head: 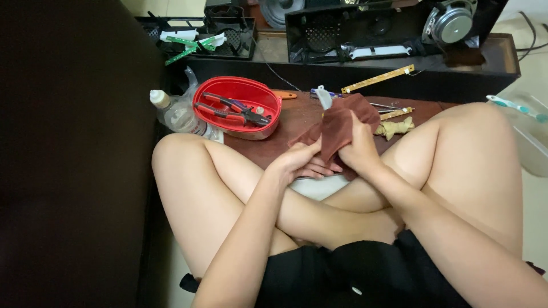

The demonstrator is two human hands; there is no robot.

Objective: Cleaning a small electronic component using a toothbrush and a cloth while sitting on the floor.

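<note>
A person sits cross-legged by a low brown table. Both hands are over the near edge of the table, and both hold a dark red cloth.

The right hand is closed tight around the cloth, with the fingers wrapped on it. The left hand is just beside the right hand. Its thumb and fingers pinch the low end of the cloth, and the fingers curl under it. A small white and grey thing sticks up out of the top of the cloth. The cloth hides most of it, so I cannot tell what it is.

On the table, to the left of the cloth, is a red oval tub. Pliers with red handles lie in the tub. A clear bottle with a white cap stands at the left edge of the table, next to the tub. To the right of the cloth, close to it, lies a small tan lumpy thing. Behind the table is a long black box with round speakers in it. A thin yellow strip lies in front of that box.
</note>
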